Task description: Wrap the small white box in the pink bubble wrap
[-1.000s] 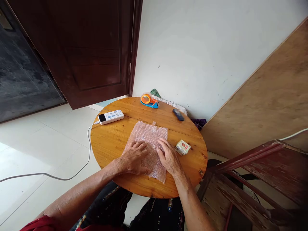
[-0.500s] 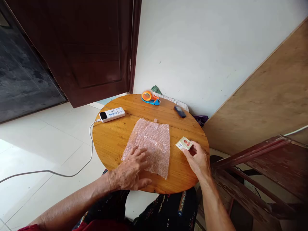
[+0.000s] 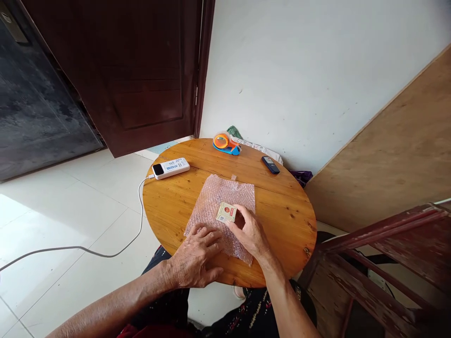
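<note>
A sheet of pink bubble wrap (image 3: 218, 197) lies flat in the middle of a round wooden table (image 3: 289, 220). A small cream and red box (image 3: 226, 212) rests on the wrap's centre, with the fingertips of my right hand (image 3: 251, 232) gripping its near right side. My left hand (image 3: 194, 261) lies palm down on the near left corner of the wrap, fingers spread.
A white power bank (image 3: 170, 168) with a cable (image 3: 84, 249) running off to the floor lies at the table's left. An orange and blue tape dispenser (image 3: 226, 143) and a small dark phone (image 3: 270, 165) sit at the far edge. A dark red wooden frame (image 3: 380, 253) stands at the right.
My right hand reached to the right, picked up the small box from the table and brought it onto the middle of the bubble wrap. My left hand stayed pressing the wrap's near corner.
</note>
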{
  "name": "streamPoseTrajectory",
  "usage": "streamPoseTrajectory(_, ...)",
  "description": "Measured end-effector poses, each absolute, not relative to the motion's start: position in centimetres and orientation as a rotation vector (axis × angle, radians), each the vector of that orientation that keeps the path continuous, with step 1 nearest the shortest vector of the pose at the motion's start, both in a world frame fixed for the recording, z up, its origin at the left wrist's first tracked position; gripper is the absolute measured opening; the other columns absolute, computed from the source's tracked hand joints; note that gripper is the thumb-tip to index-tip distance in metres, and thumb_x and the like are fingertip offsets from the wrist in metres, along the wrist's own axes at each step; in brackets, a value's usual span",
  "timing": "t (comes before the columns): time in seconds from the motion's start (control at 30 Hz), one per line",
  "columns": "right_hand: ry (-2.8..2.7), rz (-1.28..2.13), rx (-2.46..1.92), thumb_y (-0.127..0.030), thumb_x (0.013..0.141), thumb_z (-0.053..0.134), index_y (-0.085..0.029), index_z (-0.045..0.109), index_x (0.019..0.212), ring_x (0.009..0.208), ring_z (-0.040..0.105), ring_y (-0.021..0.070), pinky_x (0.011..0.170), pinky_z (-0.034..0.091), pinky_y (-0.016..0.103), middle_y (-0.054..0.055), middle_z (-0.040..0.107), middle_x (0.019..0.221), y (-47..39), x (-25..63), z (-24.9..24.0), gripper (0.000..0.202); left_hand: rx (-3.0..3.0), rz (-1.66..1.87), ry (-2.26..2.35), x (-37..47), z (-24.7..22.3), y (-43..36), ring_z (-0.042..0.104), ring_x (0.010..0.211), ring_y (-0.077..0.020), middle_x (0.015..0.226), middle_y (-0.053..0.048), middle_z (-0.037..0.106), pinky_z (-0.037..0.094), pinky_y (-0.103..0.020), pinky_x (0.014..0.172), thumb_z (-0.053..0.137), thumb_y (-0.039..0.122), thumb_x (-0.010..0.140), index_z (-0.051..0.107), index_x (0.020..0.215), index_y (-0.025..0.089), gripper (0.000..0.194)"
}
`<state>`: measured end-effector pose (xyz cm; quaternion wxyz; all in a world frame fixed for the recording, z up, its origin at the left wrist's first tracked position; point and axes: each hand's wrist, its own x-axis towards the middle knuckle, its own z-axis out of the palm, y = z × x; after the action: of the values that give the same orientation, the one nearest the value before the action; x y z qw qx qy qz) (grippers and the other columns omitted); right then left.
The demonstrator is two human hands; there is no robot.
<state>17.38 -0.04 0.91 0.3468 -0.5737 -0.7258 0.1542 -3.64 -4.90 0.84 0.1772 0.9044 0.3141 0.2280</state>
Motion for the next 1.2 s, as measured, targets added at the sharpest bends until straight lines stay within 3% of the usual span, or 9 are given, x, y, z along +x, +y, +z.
streamPoseTrajectory(0.6,-1.911,0.379,-1.433,-0.027,0.079,0.058,-0.018,0.053,0.133,0.116,0.061,0.0287,0.102,0.047,0.048,0.013,0.066,0.126,-0.2,18.1,-0.4,0.055,2.572,0.704,0.846,-3.9,1.2,-5.0,0.050,0.122,-0.0306,0.133,-0.010,0.059,0.034,-0.052,0.109,0.069,0.032,0.075,0.065,0.110,0.020,0.037)
streamPoseTrajectory(0.77,-1.899,0.363,-1.380,-0.029,0.082,0.058,-0.018,0.048,0.139,0.118,0.060,0.0288,0.103,0.046,0.049,0.014,0.063,0.129,-0.6,17.7,0.1,0.059,2.525,0.995,1.007,-6.2,1.2,-5.9,0.050,0.123,-0.0292,0.128,-0.011,0.060,0.043,-0.051,0.104,0.055,0.024,0.087,0.063,0.111,0.021,0.026)
streamPoseTrajectory(0.93,-1.726,0.164,-1.419,-0.039,0.091,0.053,-0.020,0.059,0.124,0.117,0.060,0.0280,0.103,0.046,0.049,0.014,0.066,0.124,-1.6,19.8,1.0,0.039,2.475,1.282,1.395,-10.7,-0.5,-5.2,0.054,0.114,-0.0277,0.119,-0.010,0.061,0.050,-0.050,0.095,0.054,0.018,0.089,0.063,0.107,0.023,0.020)
streamPoseTrajectory(1.03,-1.485,-0.092,-1.547,-0.041,0.088,0.054,-0.019,0.063,0.115,0.115,0.060,0.0299,0.104,0.043,0.052,0.015,0.066,0.121,-2.9,23.7,0.6,0.036,2.438,1.320,1.542,-12.7,-1.2,-4.4,0.053,0.117,-0.0295,0.121,-0.010,0.060,0.050,-0.053,0.097,0.056,0.022,0.089,0.063,0.108,0.024,0.020)
streamPoseTrajectory(1.13,-1.212,-0.219,-1.796,-0.046,0.079,0.060,-0.015,0.059,0.121,0.123,0.052,0.0368,0.105,0.037,0.058,0.020,0.058,0.132,-3.8,28.0,-0.7,0.051,2.414,1.324,1.606,-13.4,-1.5,-3.6,0.052,0.118,-0.0305,0.123,-0.009,0.060,0.049,-0.054,0.099,0.056,0.026,0.089,0.065,0.108,0.024,0.021)
streamPoseTrajectory(1.2,-1.007,-0.125,-1.941,-0.052,0.072,0.064,-0.013,0.055,0.126,0.123,0.050,0.0401,0.103,0.037,0.058,0.022,0.055,0.133,-3.9,30.1,-1.9,0.068,2.405,1.315,1.629,-13.2,-1.7,-2.9,0.052,0.118,-0.0307,0.122,-0.009,0.060,0.048,-0.054,0.099,0.056,0.030,0.090,0.065,0.106,0.023,0.020)
